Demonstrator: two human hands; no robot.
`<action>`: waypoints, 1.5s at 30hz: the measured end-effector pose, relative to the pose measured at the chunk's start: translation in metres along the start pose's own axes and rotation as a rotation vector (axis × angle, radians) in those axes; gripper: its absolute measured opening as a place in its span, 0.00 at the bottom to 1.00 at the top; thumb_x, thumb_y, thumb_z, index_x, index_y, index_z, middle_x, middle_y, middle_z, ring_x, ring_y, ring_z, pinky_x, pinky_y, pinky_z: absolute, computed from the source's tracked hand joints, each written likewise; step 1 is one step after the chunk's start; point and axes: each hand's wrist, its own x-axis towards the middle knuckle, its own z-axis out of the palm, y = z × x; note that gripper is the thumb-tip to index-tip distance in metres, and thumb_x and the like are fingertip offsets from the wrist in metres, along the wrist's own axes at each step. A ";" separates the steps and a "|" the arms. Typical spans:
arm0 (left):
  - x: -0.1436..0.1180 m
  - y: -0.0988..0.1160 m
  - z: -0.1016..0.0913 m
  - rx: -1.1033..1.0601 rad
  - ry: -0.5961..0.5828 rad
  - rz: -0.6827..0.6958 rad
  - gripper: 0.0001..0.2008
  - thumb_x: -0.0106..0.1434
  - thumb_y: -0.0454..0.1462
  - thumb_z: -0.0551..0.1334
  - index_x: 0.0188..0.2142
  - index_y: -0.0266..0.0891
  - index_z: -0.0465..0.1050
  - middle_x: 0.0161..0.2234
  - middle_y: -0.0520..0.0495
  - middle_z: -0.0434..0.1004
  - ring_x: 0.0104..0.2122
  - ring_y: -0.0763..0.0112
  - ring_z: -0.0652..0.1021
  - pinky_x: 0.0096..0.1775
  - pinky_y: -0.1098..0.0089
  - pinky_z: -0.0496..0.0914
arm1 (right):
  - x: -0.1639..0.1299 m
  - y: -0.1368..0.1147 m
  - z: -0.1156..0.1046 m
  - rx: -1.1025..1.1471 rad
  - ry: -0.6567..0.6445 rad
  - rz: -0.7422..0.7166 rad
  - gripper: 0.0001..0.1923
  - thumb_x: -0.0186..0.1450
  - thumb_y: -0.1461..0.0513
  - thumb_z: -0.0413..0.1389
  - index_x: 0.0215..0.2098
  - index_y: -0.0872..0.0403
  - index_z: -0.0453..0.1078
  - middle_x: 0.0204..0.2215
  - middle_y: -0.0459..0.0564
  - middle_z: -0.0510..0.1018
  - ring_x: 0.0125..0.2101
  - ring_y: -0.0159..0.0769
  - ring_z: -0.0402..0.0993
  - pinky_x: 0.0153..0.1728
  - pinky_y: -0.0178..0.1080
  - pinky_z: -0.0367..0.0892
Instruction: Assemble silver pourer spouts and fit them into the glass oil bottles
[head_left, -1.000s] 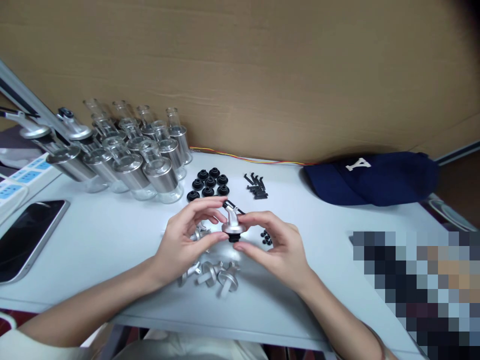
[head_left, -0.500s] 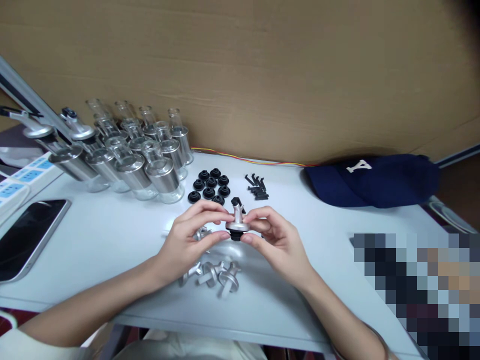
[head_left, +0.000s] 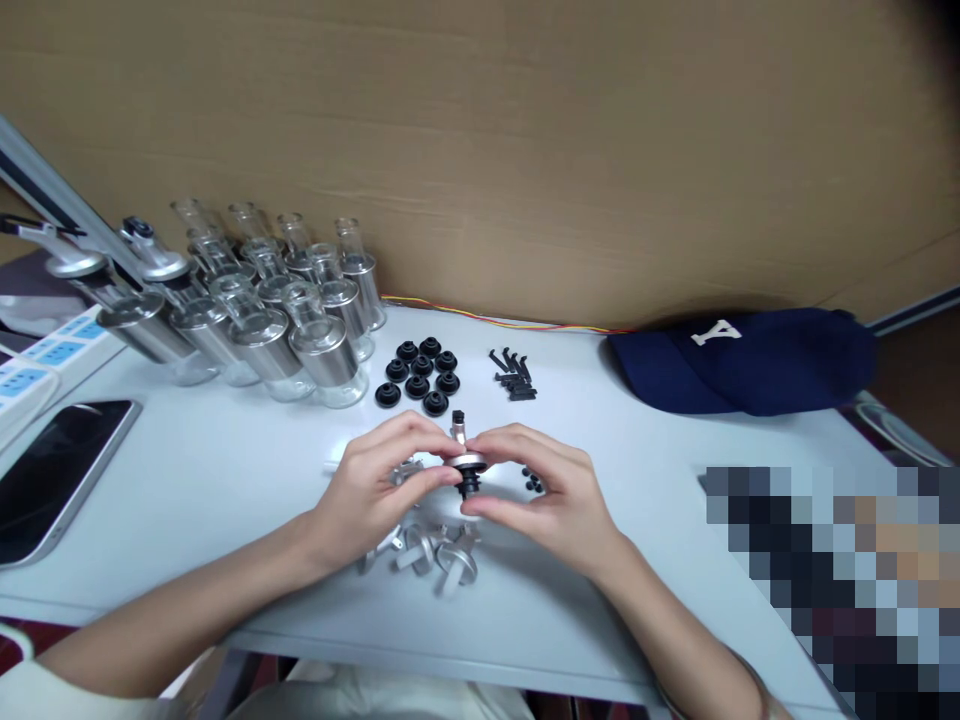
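Fingers of both hands pinch metal spout point(head_left: 466, 460) near glass bottles point(head_left: 285, 310).

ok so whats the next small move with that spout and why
Probably press the black lever down onto the spout tip: both hands, left hand and right hand, pinch the spout upright, and the lever seems to sit at its top, maybe not fully seated.

Both forearms bare to the frame edge. Left hand point(head_left: 367, 495) and right hand point(head_left: 551, 495): no rings, no gloves, nails short and unpainted. Pale cream fabric point(head_left: 22, 690) at lower left corner and along the bottom edge, garment type unclear.
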 end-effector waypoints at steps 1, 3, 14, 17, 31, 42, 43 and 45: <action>0.000 0.000 0.000 0.000 0.001 0.003 0.07 0.62 0.30 0.63 0.40 0.38 0.74 0.35 0.48 0.76 0.35 0.74 0.76 0.37 0.74 0.72 | 0.000 0.000 0.001 0.012 -0.004 0.012 0.15 0.58 0.61 0.65 0.43 0.55 0.73 0.33 0.51 0.80 0.30 0.32 0.77 0.33 0.35 0.77; 0.000 0.000 0.000 0.002 0.003 0.002 0.08 0.62 0.31 0.63 0.41 0.38 0.74 0.36 0.48 0.75 0.36 0.75 0.76 0.39 0.74 0.72 | -0.001 -0.001 0.002 0.041 0.012 0.066 0.15 0.58 0.61 0.64 0.43 0.55 0.73 0.34 0.51 0.81 0.31 0.32 0.78 0.34 0.35 0.78; -0.001 0.001 -0.001 0.098 -0.021 0.103 0.10 0.64 0.28 0.59 0.44 0.37 0.72 0.37 0.47 0.74 0.37 0.74 0.76 0.39 0.74 0.73 | -0.003 -0.004 0.005 0.148 0.047 0.207 0.12 0.57 0.59 0.65 0.38 0.53 0.72 0.31 0.46 0.81 0.29 0.31 0.80 0.35 0.31 0.78; -0.001 0.001 -0.001 0.162 -0.028 0.140 0.10 0.65 0.28 0.58 0.44 0.37 0.72 0.37 0.47 0.73 0.37 0.73 0.76 0.38 0.74 0.73 | -0.006 -0.003 0.005 0.117 0.027 0.181 0.13 0.58 0.60 0.65 0.40 0.52 0.71 0.33 0.46 0.81 0.30 0.31 0.80 0.36 0.31 0.78; -0.001 -0.007 -0.002 0.414 -0.073 0.438 0.12 0.67 0.29 0.55 0.49 0.35 0.68 0.37 0.44 0.72 0.39 0.68 0.75 0.38 0.67 0.73 | -0.007 0.001 0.009 0.031 0.033 0.122 0.07 0.61 0.62 0.62 0.36 0.52 0.68 0.33 0.47 0.78 0.35 0.33 0.77 0.36 0.35 0.74; 0.029 -0.045 -0.063 0.627 0.828 0.238 0.26 0.55 0.40 0.62 0.51 0.37 0.58 0.51 0.40 0.57 0.52 0.58 0.65 0.48 0.58 0.66 | -0.003 0.000 0.000 -0.043 0.100 0.062 0.12 0.66 0.70 0.50 0.45 0.51 0.70 0.41 0.51 0.75 0.45 0.35 0.73 0.45 0.40 0.70; 0.031 -0.050 -0.071 0.636 0.838 0.190 0.26 0.55 0.40 0.61 0.52 0.35 0.57 0.52 0.38 0.57 0.52 0.58 0.65 0.49 0.58 0.65 | -0.003 0.000 0.001 -0.040 0.103 0.065 0.12 0.66 0.69 0.51 0.45 0.51 0.69 0.41 0.52 0.75 0.45 0.35 0.72 0.45 0.40 0.70; 0.032 -0.057 -0.088 0.692 0.858 0.128 0.27 0.54 0.37 0.61 0.52 0.34 0.56 0.54 0.37 0.57 0.55 0.57 0.63 0.52 0.58 0.62 | -0.003 0.000 0.001 -0.043 0.111 0.067 0.12 0.66 0.69 0.52 0.45 0.51 0.69 0.40 0.52 0.75 0.44 0.36 0.73 0.43 0.41 0.70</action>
